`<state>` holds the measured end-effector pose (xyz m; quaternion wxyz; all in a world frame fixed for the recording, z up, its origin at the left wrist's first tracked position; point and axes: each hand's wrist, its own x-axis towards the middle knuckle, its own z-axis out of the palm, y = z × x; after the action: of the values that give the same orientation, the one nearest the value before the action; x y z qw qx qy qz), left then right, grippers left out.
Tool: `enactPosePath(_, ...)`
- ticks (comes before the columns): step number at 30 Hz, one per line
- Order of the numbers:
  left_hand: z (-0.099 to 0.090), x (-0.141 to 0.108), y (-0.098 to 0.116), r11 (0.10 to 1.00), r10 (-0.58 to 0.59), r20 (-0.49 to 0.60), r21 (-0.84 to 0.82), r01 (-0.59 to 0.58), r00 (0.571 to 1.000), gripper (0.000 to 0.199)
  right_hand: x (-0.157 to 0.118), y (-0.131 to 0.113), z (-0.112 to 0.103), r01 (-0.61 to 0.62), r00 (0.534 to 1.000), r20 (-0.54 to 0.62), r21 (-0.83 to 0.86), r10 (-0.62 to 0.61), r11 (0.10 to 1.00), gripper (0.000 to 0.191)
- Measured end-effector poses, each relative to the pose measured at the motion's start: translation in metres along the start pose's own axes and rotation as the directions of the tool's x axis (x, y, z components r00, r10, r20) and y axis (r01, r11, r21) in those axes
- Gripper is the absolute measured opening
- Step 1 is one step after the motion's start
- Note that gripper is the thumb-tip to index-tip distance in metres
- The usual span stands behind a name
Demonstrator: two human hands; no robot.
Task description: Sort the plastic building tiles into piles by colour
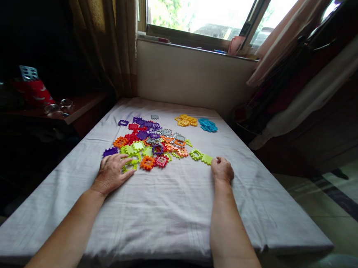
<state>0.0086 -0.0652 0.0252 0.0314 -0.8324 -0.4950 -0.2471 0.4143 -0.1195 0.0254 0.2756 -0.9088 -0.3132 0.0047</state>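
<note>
A mixed pile of notched plastic building tiles lies at the middle left of the table, with purple, red, orange, grey and lime-green ones. My left hand (112, 171) rests at the pile's near left edge, fingers spread over a lime-green frame tile (129, 167). A purple tile (110, 151) lies just beyond its knuckles. To the right of the pile, my right hand (222, 169) is closed, its fingertips on the edge of a solid lime-green tile (207, 159). Touching that tile on the left is a lime-green frame tile (196, 154).
Yellow tiles (186, 120) and blue tiles (208, 124) form separate heaps at the back right. One grey tile (154, 117) lies alone behind the pile. A white cloth (160, 215) covers the table. Left stands a cabinet with glasses (60, 107); clothes hang at right.
</note>
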Motion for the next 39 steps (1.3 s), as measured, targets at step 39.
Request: enactPosePath(39, -0.001, 0.009, 0.028, 0.974, -0.050, -0.215, -0.226, 0.000, 0.975, 0.042, -0.049, -0.061, 0.013, 0.290, 0.917, 0.004, 0.682, -0.400, 0.671, 0.027)
